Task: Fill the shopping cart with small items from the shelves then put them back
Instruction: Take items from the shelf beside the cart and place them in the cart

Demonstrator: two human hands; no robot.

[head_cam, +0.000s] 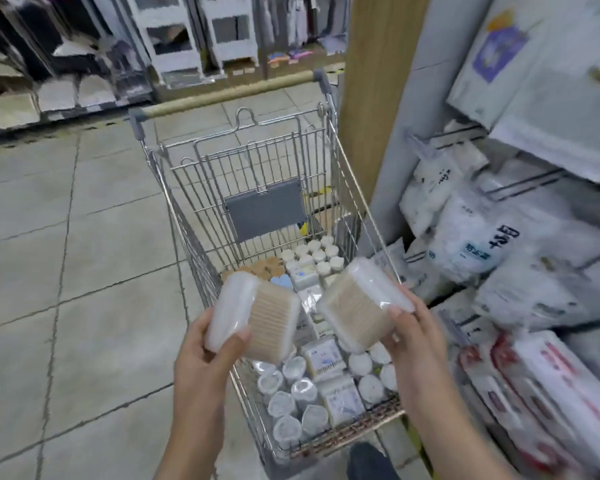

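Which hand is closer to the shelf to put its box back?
Probably the right hand. Its box is held next to the shelf, which stands on that side. The left hand holds its box over the cart's far edge, away from the shelf.

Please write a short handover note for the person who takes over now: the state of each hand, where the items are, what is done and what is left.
Left hand: grip on one clear box of cotton swabs, held over the shopping cart.
Right hand: grip on a second box of cotton swabs, also over the cart.
Cart: its floor already holds many small round containers and flat swab packs.
Shelves on the right hold bagged goods.
Whether these two boxes are going in or coming out cannot be told.
Left: in any case, return all the items to the shelves.
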